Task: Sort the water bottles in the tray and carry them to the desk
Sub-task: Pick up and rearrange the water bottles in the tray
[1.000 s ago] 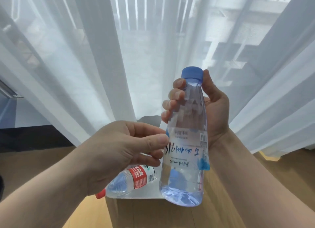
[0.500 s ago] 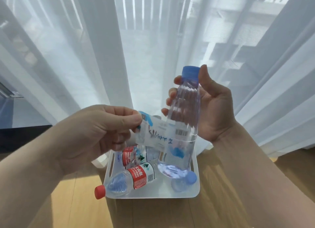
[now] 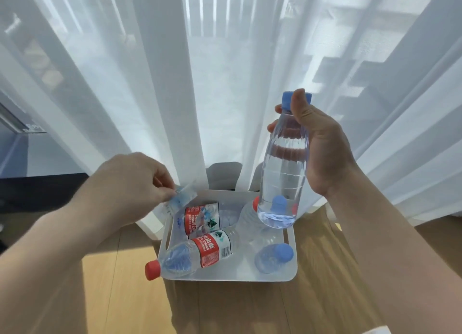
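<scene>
Label now fully off: left hand pinches it over the far-left corner of the tray, while right hand grips the bare blue-capped bottle at its neck, upright above the tray's far right. Half a second earlier the label still clung to the bottle between both hands. Judged: this bottle is ready for sorting, while the red-capped bottles lie unsorted in the tray.

Sheer white curtains hang beyond my left hand and right hand, daylight glowing through them. Pale wooden floor lies below both. A dark low band sits left of my left hand.
</scene>
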A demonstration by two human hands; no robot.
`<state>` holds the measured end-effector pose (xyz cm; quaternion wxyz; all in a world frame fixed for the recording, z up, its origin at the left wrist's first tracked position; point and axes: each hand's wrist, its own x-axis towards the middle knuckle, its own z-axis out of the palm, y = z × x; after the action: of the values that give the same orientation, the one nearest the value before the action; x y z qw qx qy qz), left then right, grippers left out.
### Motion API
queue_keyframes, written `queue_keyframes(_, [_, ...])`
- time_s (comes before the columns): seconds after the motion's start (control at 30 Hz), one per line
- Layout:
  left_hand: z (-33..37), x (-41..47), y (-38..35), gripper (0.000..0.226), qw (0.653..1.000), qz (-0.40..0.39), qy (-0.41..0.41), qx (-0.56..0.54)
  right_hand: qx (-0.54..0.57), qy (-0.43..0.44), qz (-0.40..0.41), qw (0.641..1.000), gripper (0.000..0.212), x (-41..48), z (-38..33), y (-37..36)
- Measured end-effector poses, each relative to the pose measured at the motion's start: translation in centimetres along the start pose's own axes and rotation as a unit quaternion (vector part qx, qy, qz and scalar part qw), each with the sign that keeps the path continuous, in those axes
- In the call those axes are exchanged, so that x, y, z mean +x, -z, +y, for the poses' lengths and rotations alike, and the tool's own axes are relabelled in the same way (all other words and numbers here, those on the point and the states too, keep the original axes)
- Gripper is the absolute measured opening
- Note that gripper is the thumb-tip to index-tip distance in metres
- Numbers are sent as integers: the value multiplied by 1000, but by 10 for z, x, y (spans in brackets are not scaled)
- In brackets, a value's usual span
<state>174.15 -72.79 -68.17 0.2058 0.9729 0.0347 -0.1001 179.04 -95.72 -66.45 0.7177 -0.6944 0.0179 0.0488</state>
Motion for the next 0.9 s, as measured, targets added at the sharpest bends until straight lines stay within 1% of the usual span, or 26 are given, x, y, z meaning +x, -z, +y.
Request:
queue_keyframes(0.07, [-11, 9, -20, 11, 998, -48, 11, 47, -18, 7, -6, 1000, 42, -1, 1, -1])
queue_keyframes(0.13, [-23, 16, -40, 13, 992, -73, 17, 101, -39, 19, -18, 999, 41, -3, 2, -2])
queue_keyframes(0.2, [-30, 19, -53, 14, 988, -71, 14, 134, -68, 27, -30, 997, 37, -4, 5, 0])
queue_keyframes(0.3, [-33, 23, -64, 13, 988, -51, 12, 146, -132, 29, -36, 990, 33, -6, 9, 9])
queue_keyframes(0.33, [-32, 24, -67, 13, 988, -46, 13, 146, -161, 33, -39, 986, 30, -7, 11, 12])
queue_keyframes(0.43, [-29, 28, -76, 15, 988, -42, 8, 147, -217, 38, -65, 973, 11, -10, 19, 20])
queue_keyframes(0.5, [-29, 31, -80, 14, 989, -43, 12, 144, -235, 30, -76, 968, 6, -13, 22, 25])
queue_keyframes(0.63, [-28, 35, -81, 7, 986, -48, 7, 163, -286, 17, -69, 956, 9, -16, 29, 32])
queue_keyframes(0.77, [-21, 37, -77, 9, 980, -62, 5, 190, -383, 8, -86, 920, 21, -13, 48, 40])
queue_keyframes(0.9, [-16, 39, -71, 12, 984, -58, 1, 170, -443, -35, -116, 888, 29, -8, 80, 50])
